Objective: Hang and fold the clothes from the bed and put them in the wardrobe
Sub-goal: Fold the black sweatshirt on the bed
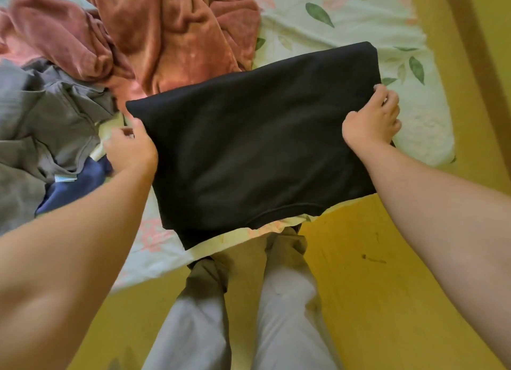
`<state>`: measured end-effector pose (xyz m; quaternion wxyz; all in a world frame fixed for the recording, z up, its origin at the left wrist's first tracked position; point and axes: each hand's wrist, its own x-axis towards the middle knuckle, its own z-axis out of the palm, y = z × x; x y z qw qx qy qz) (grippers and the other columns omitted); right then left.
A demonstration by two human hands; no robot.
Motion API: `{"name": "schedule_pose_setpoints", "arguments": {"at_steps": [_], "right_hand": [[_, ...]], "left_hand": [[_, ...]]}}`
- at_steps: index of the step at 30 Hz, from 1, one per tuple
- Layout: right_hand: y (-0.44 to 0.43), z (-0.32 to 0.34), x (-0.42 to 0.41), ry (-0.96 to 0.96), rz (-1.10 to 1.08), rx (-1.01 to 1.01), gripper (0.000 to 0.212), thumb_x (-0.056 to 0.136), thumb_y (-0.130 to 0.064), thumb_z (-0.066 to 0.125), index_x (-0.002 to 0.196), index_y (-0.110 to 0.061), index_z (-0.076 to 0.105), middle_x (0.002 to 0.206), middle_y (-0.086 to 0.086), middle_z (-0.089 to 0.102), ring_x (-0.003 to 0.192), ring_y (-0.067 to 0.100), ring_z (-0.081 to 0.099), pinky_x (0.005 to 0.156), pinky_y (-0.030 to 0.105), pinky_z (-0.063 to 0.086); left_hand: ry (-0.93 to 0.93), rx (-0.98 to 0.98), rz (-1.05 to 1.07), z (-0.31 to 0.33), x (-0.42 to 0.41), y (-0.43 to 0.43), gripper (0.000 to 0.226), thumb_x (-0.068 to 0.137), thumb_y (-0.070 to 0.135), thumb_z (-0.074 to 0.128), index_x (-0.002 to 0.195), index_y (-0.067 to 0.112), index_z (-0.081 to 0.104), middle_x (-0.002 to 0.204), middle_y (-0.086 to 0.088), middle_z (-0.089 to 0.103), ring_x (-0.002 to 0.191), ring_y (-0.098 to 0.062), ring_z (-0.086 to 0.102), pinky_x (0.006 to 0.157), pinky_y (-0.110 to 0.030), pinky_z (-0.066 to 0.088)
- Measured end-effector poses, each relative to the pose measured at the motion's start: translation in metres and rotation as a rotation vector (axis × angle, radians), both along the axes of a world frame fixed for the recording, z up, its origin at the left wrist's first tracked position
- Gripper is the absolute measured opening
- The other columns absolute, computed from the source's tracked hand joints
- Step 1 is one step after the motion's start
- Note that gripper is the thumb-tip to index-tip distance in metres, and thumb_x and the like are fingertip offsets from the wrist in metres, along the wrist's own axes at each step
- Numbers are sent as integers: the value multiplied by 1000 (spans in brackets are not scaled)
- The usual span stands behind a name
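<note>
A folded black garment [257, 143] lies flat as a wide rectangle over the near corner of the bed [345, 18], its lower edge hanging past the mattress edge. My left hand [132, 148] grips its left edge, thumb on top and fingers underneath. My right hand [373, 120] grips its right edge the same way, fingers curled round the fold. To the left lie a crumpled grey garment [47, 115] and a dark blue garment [74, 184]. A rust-pink velvety garment [166, 32] is heaped behind the black one.
The bed has a pale green sheet with leaf and flower prints. A yellow floor [373, 286] runs along the bed's near and right sides. My legs in light trousers [276, 300] stand against the bed's corner.
</note>
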<state>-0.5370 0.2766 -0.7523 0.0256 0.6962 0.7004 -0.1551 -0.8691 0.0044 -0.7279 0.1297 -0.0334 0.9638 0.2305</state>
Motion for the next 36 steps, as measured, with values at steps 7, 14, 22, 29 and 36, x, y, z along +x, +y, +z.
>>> {"name": "schedule_pose_setpoints", "arguments": {"at_steps": [7, 14, 22, 29, 36], "right_hand": [[73, 7, -33, 318, -318, -152, 71, 90, -59, 50, 144, -15, 47, 143, 6, 51, 127, 31, 53, 100, 41, 44], [112, 27, -52, 475, -496, -270, 84, 82, -76, 47, 142, -18, 52, 101, -6, 49, 88, 20, 50, 79, 32, 38], [126, 32, -60, 617, -523, -615, 26, 93, -38, 57, 101, -18, 72, 106, 3, 76, 95, 22, 70, 75, 32, 54], [161, 35, -65, 833, -723, -648, 30, 83, -5, 62, 112, -7, 68, 115, 11, 72, 98, 31, 72, 80, 42, 60], [162, 30, -67, 857, -798, -634, 13, 91, -9, 59, 102, -9, 65, 97, 7, 71, 86, 25, 73, 66, 37, 62]], "left_hand": [[-300, 37, 65, 2, -36, 32, 78, 91, 73, 39, 136, 13, 58, 124, -4, 58, 114, -34, 58, 96, -42, 50], [-687, 332, 160, 10, -56, 42, 57, 89, 61, 60, 136, 29, 56, 131, 2, 63, 117, -22, 60, 100, -40, 48], [-787, 467, 252, 11, -74, 42, 27, 95, 39, 63, 114, 20, 68, 107, 2, 74, 99, -17, 70, 79, -33, 53], [-770, 478, 421, 11, -75, 51, 16, 94, 29, 67, 99, 15, 68, 104, -1, 72, 94, -18, 70, 91, -35, 52], [-693, 559, 619, 13, -82, 58, 23, 93, 27, 60, 109, 23, 75, 88, 4, 79, 84, -17, 76, 91, -31, 53]]}}
